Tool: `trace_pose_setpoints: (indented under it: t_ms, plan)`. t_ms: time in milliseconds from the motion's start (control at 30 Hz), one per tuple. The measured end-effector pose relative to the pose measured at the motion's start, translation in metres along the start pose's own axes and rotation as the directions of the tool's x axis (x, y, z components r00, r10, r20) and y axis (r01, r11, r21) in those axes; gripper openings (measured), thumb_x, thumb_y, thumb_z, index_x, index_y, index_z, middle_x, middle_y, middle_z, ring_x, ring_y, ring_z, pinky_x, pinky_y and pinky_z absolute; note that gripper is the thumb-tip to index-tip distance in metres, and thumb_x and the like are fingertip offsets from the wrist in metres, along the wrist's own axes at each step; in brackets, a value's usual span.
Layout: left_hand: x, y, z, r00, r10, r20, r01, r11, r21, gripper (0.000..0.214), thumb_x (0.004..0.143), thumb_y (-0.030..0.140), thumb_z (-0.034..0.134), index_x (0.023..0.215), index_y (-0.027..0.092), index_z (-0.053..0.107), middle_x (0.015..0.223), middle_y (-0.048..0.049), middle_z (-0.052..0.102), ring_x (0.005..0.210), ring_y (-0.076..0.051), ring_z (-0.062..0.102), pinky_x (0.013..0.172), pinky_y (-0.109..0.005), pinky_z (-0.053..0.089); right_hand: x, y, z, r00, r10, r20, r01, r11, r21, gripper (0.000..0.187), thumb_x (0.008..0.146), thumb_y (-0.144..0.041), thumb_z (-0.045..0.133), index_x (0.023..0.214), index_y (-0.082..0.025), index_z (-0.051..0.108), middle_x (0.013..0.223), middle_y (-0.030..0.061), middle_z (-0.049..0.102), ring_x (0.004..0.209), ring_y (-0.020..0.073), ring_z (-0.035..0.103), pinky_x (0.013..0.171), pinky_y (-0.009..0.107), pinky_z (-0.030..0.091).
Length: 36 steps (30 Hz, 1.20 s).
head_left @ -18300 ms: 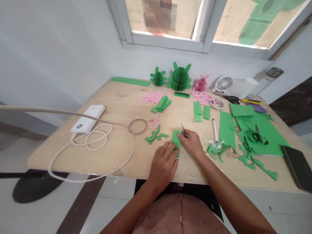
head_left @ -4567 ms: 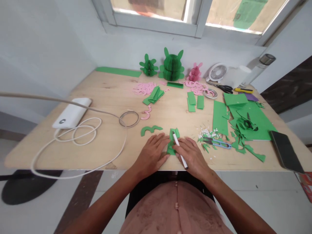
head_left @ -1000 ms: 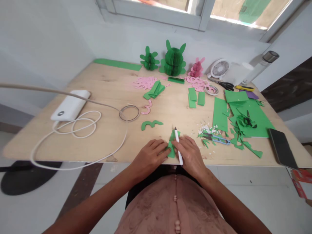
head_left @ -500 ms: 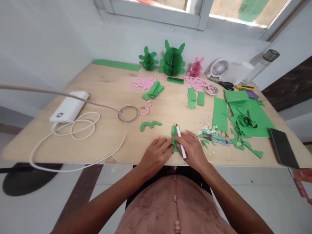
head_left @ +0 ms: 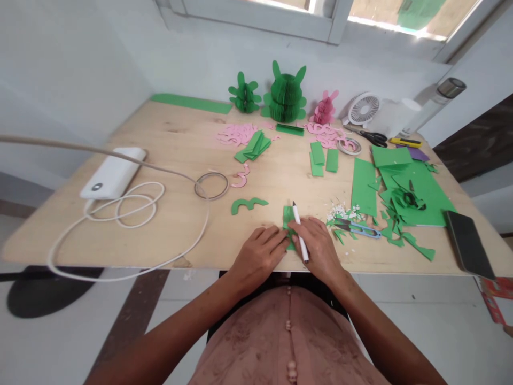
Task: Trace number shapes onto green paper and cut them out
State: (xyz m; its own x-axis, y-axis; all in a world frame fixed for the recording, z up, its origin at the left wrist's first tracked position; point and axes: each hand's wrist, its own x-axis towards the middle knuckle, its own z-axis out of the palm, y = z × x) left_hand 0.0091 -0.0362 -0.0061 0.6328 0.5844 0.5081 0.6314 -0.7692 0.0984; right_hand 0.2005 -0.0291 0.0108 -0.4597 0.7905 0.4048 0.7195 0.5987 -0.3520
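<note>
- Green paper strip (head_left: pixel 287 214) lies on the surface (head_left: pixel 272 182), to the left of the blue snips (head_left: pixel 358 230).
- Left hand (head_left: pixel 260 255), farther left of the snips, has its fingers side by side, with the tips touching the strip; whether they pinch it, I cannot tell.
- Right hand (head_left: pixel 316 246), between the strip and the snips, has its fingers clamped on a white pen (head_left: pixel 300 232), which slants above the strip with its dark tip pointing away from the person.
- Small white and green scraps (head_left: pixel 340 211) are gathered around the snips.
- Green wavy cutout (head_left: pixel 242 202) lies well to the left of the snips.
- Dark phone (head_left: pixel 469 245) lies to the right of the snips.
- Large green figure (head_left: pixel 285 99) stands upright, well behind the snips and to their left.
</note>
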Motion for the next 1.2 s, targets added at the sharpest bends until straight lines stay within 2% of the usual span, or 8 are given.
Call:
trace_pose_setpoints:
  t_ms: [133,300,533,1200]
  plan:
    - [-0.0002,-0.0004,0.0005,1.0,-0.006,0.019,0.006,1.0,-0.01,0.02,0.095,0.018,0.052,0.108,0.013,0.067,0.117,-0.0091,0.069,0.107,-0.023,0.06,0.091,-0.04,0.048,0.004,0.0027,0.002,1.0,0.009,-0.005,-0.01,0.999,-0.047,0.04,0.094,-0.012,0.047,0.132,-0.021,0.054,0.114,0.0122,0.07,0.109,0.0251,0.062,0.097,0.044,0.044]
    - [-0.0003,-0.0005,0.0,1.0,-0.019,0.013,0.019,1.0,-0.024,0.021,0.096,0.017,0.05,0.108,0.013,0.066,0.117,-0.0093,0.069,0.109,-0.023,0.059,0.091,-0.04,0.048,0.0047,0.0054,0.0049,1.0,-0.014,0.026,0.016,0.998,-0.069,0.041,0.093,-0.011,0.047,0.132,-0.02,0.055,0.114,0.0129,0.07,0.116,0.0268,0.058,0.098,0.045,0.044]
    - [0.001,0.0001,-0.0038,0.991,-0.131,0.038,0.133,0.989,-0.058,0.024,0.096,0.023,0.05,0.111,0.013,0.066,0.124,-0.0103,0.066,0.116,-0.027,0.057,0.098,-0.044,0.045,0.0036,0.005,0.0055,1.0,-0.003,0.028,0.004,0.999,-0.052,0.039,0.094,-0.012,0.047,0.132,-0.019,0.055,0.118,0.0131,0.068,0.117,0.0268,0.057,0.097,0.044,0.043]
    - [0.0007,-0.001,-0.004,0.99,-0.132,0.043,0.135,0.986,-0.1,0.024,0.095,0.021,0.049,0.109,0.014,0.067,0.121,-0.0101,0.067,0.115,-0.025,0.058,0.1,-0.044,0.044,0.0051,0.0044,0.0042,0.996,0.014,0.083,-0.006,0.996,-0.092,0.039,0.096,-0.015,0.048,0.134,-0.023,0.054,0.121,0.0109,0.068,0.121,0.0269,0.054,0.097,0.044,0.039]
